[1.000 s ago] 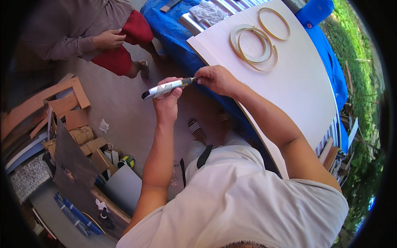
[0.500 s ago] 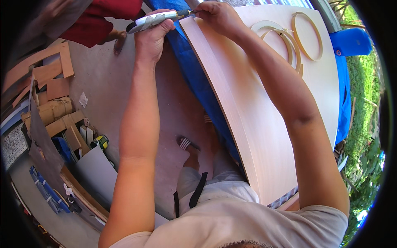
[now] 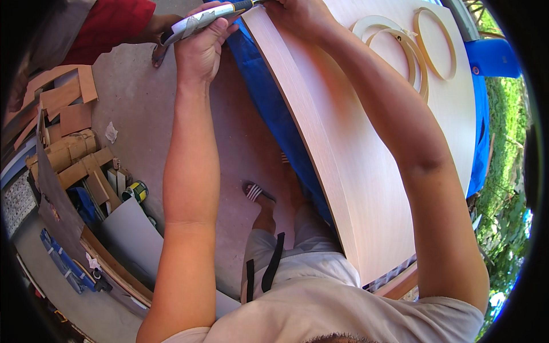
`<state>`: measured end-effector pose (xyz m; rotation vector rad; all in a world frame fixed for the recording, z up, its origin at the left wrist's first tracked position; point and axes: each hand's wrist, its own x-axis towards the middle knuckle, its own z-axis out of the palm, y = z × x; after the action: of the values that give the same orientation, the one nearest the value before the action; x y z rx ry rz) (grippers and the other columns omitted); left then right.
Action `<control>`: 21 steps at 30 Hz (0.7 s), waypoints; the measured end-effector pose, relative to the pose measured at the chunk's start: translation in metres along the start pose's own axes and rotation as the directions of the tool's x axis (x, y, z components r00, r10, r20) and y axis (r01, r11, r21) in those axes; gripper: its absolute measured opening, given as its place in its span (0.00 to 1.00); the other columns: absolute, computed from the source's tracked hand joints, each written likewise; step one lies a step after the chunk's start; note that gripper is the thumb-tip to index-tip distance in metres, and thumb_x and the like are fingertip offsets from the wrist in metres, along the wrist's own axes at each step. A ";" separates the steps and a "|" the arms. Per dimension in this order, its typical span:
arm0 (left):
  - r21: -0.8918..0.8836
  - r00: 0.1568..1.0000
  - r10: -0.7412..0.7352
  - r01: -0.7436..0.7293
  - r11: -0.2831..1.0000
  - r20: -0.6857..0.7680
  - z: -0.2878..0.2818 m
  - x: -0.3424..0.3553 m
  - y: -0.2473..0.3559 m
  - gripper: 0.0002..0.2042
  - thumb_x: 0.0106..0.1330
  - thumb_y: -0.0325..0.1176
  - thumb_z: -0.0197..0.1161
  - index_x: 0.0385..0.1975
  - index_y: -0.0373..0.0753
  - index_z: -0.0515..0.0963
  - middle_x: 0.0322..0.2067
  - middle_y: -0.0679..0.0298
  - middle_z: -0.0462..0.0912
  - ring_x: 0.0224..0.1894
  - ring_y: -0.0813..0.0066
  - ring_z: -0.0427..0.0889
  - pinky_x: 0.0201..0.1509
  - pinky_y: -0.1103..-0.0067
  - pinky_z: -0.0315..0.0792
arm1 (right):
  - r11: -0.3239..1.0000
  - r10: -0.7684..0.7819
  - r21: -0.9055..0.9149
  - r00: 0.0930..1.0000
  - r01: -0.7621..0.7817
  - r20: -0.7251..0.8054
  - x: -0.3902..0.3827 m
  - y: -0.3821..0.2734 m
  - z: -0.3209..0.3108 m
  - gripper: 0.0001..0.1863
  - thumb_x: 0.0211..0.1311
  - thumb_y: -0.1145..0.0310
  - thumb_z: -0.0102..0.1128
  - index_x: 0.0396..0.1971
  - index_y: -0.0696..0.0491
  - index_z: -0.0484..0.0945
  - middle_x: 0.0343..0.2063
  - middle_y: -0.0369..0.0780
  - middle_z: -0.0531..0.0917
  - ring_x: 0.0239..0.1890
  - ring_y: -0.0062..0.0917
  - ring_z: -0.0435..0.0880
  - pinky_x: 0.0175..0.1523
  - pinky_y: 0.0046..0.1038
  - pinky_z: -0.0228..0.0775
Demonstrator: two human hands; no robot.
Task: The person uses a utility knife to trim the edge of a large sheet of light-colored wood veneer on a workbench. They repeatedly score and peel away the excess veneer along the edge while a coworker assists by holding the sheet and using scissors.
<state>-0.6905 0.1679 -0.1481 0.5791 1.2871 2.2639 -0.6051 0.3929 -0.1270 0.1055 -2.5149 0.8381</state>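
My left hand [image 3: 200,57] is closed round the silver-grey handle of a cutter knife [image 3: 201,22], which has a dark butt and a yellow-and-black front. It points right, over the left edge of a large pale wood panel [image 3: 366,194]. My right hand [image 3: 306,20] is closed at the tool's front end, above the panel. The upper picture edge cuts off its fingertips, so what they pinch is hidden. On the panel, beyond my right forearm, lie rings of thin pale edging strip [image 3: 436,43] and a whiter coil [image 3: 372,24].
A blue sheet [image 3: 269,108] hangs under the panel's left edge. Another person in red clothing [image 3: 111,28] stands at upper left. Wood offcuts [image 3: 63,97], cardboard, a can [image 3: 136,191] and a grey board [image 3: 134,228] lie at left. A blue plastic object [image 3: 496,57] stands at the right.
Both hands and the knife now appear higher and slightly left in the picture, the right hand partly cut off. The person in red has shifted; the panel and coils sit slightly farther right in view.
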 end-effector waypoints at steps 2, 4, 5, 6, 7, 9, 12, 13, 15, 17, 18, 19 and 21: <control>-0.017 1.000 -0.007 0.007 1.000 -0.005 -0.001 0.000 0.000 0.17 0.71 0.22 0.64 0.58 0.35 0.74 0.54 0.52 0.83 0.59 0.48 0.83 0.64 0.58 0.78 | 1.000 -0.002 -0.009 1.000 0.002 0.000 -0.001 0.000 0.000 0.05 0.61 0.72 0.58 0.33 0.55 0.82 0.31 0.49 0.84 0.39 0.47 0.85 0.44 0.43 0.78; -0.011 1.000 -0.013 0.013 1.000 -0.015 -0.002 0.000 -0.001 0.17 0.70 0.22 0.64 0.58 0.35 0.75 0.55 0.51 0.83 0.60 0.47 0.82 0.64 0.57 0.77 | 1.000 0.004 -0.002 1.000 -0.004 0.002 -0.001 0.001 0.000 0.05 0.62 0.71 0.59 0.33 0.55 0.82 0.31 0.49 0.85 0.39 0.46 0.85 0.44 0.43 0.78; -0.016 1.000 -0.013 0.013 1.000 -0.013 -0.002 0.000 -0.001 0.17 0.70 0.22 0.64 0.58 0.35 0.75 0.55 0.51 0.83 0.60 0.47 0.82 0.65 0.57 0.77 | 1.000 0.007 0.002 1.000 -0.007 0.003 -0.001 0.001 0.000 0.05 0.62 0.71 0.59 0.33 0.55 0.82 0.31 0.48 0.85 0.39 0.46 0.85 0.45 0.42 0.78; -0.022 1.000 -0.014 0.014 1.000 -0.011 -0.003 0.000 -0.001 0.17 0.70 0.22 0.64 0.58 0.35 0.75 0.55 0.51 0.82 0.60 0.46 0.82 0.65 0.56 0.76 | 1.000 -0.004 0.001 1.000 0.004 -0.005 -0.001 0.001 0.001 0.05 0.62 0.70 0.60 0.32 0.55 0.82 0.31 0.48 0.85 0.39 0.45 0.86 0.45 0.42 0.78; -0.028 1.000 -0.015 0.015 0.999 -0.009 -0.003 -0.001 -0.002 0.17 0.70 0.21 0.64 0.58 0.35 0.75 0.56 0.51 0.82 0.61 0.46 0.81 0.66 0.56 0.76 | 1.000 -0.015 0.000 1.000 0.015 -0.012 -0.001 0.001 0.001 0.05 0.62 0.70 0.60 0.32 0.55 0.82 0.31 0.48 0.85 0.39 0.45 0.86 0.44 0.42 0.79; -0.055 0.999 -0.028 0.026 0.998 -0.034 -0.003 -0.002 -0.003 0.17 0.69 0.21 0.64 0.57 0.36 0.76 0.57 0.51 0.82 0.61 0.45 0.81 0.66 0.55 0.75 | 1.000 -0.025 -0.001 0.999 0.025 -0.025 0.000 0.002 0.003 0.05 0.62 0.70 0.60 0.31 0.54 0.83 0.31 0.47 0.85 0.39 0.45 0.86 0.44 0.41 0.79; -0.106 0.998 -0.046 0.042 0.994 -0.034 -0.004 -0.004 -0.005 0.17 0.69 0.20 0.63 0.57 0.37 0.77 0.58 0.52 0.82 0.62 0.45 0.80 0.67 0.54 0.74 | 0.999 -0.034 0.001 0.998 0.034 -0.043 0.000 0.003 0.005 0.05 0.61 0.70 0.60 0.30 0.54 0.83 0.31 0.47 0.85 0.38 0.44 0.86 0.44 0.41 0.79; -0.124 0.998 -0.052 0.048 0.991 -0.028 -0.005 -0.005 -0.005 0.17 0.68 0.19 0.63 0.56 0.38 0.77 0.58 0.52 0.82 0.63 0.44 0.80 0.68 0.54 0.74 | 0.999 -0.040 0.000 0.998 0.041 -0.048 0.000 0.004 0.006 0.05 0.61 0.70 0.61 0.30 0.54 0.83 0.30 0.47 0.85 0.38 0.44 0.86 0.43 0.41 0.79; -0.144 0.997 -0.069 0.065 0.987 -0.018 -0.006 -0.005 -0.004 0.17 0.68 0.19 0.61 0.56 0.38 0.77 0.58 0.53 0.82 0.64 0.44 0.79 0.69 0.53 0.72 | 0.999 -0.048 -0.012 0.997 0.047 -0.058 -0.001 0.005 0.007 0.04 0.60 0.71 0.61 0.29 0.54 0.82 0.30 0.46 0.85 0.37 0.44 0.86 0.43 0.41 0.79; -0.156 0.997 -0.083 0.081 0.984 -0.006 -0.007 -0.005 -0.003 0.18 0.67 0.18 0.60 0.56 0.39 0.77 0.59 0.54 0.82 0.65 0.44 0.78 0.70 0.52 0.71 | 0.998 -0.051 -0.035 0.996 0.049 -0.070 -0.001 0.006 0.009 0.04 0.59 0.71 0.61 0.28 0.53 0.82 0.29 0.46 0.85 0.37 0.44 0.86 0.43 0.41 0.79; -0.159 0.996 -0.090 0.089 0.983 0.001 -0.008 -0.005 -0.003 0.19 0.66 0.18 0.59 0.56 0.39 0.77 0.59 0.54 0.81 0.65 0.44 0.78 0.70 0.52 0.70 | 0.998 -0.055 -0.035 0.995 0.052 -0.077 -0.001 0.006 0.010 0.04 0.59 0.71 0.61 0.28 0.53 0.82 0.29 0.46 0.85 0.37 0.44 0.86 0.43 0.41 0.79; -0.161 0.995 -0.098 0.097 0.982 0.007 -0.009 -0.005 -0.003 0.19 0.65 0.17 0.58 0.56 0.39 0.77 0.59 0.54 0.81 0.65 0.44 0.77 0.71 0.52 0.70 | 0.998 -0.058 -0.035 0.995 0.055 -0.084 -0.001 0.006 0.011 0.04 0.59 0.71 0.61 0.27 0.53 0.82 0.29 0.46 0.85 0.37 0.44 0.86 0.43 0.41 0.79; -0.160 0.995 -0.100 0.100 0.982 0.011 -0.009 -0.003 -0.002 0.20 0.64 0.17 0.58 0.56 0.39 0.77 0.59 0.54 0.81 0.66 0.44 0.77 0.71 0.52 0.70 | 0.998 -0.059 -0.037 0.994 0.056 -0.089 -0.001 0.007 0.012 0.04 0.59 0.71 0.61 0.27 0.53 0.81 0.28 0.46 0.85 0.36 0.44 0.86 0.42 0.41 0.79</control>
<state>-0.6925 0.1606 -0.1546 0.4499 1.0943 2.2557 -0.6109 0.3917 -0.1391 0.1249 -2.4291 0.7588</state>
